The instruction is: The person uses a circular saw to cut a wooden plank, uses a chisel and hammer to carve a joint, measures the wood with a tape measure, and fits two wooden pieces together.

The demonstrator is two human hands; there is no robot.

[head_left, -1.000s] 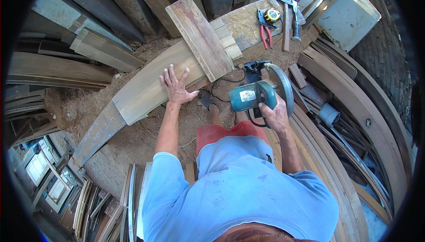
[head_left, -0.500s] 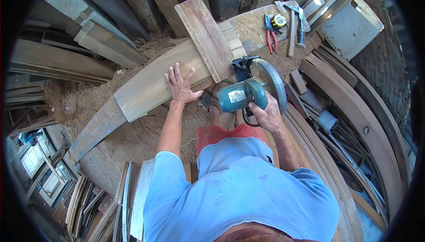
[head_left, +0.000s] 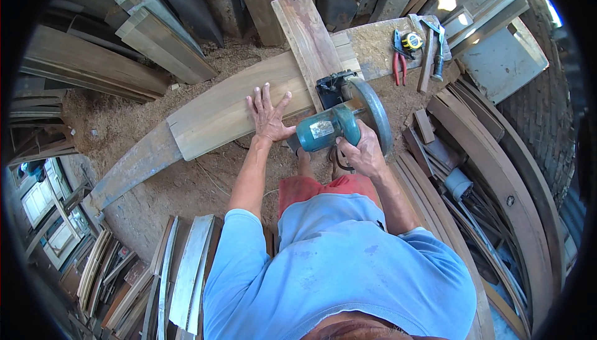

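Observation:
My left hand (head_left: 270, 119) lies with spread fingers on a wide, pale wooden board (head_left: 217, 113), near its close edge. A shorter brown plank (head_left: 306, 32) lies crosswise over that board, to the right of the hand. My right hand (head_left: 365, 152) is wrapped round the rear handle of a teal circular saw (head_left: 322, 130) with a grey round blade guard. The saw's dark base plate (head_left: 334, 86) is at the near right end of the crosswise plank. Whether the blade touches wood is hidden by the saw body.
A long, worn bench plank (head_left: 134, 163) supports the boards. At its right end lie red-handled pliers (head_left: 399, 66), a yellow tape measure (head_left: 411, 41), a hammer (head_left: 427, 54) and a blue-handled chisel (head_left: 439, 60). Stacked timber (head_left: 497, 153) stands around, with sawdust on the ground.
The saw in my right hand has moved left relative to the boards, up to the crosswise plank's near end. My left hand keeps its place on the board. The whole view has shifted.

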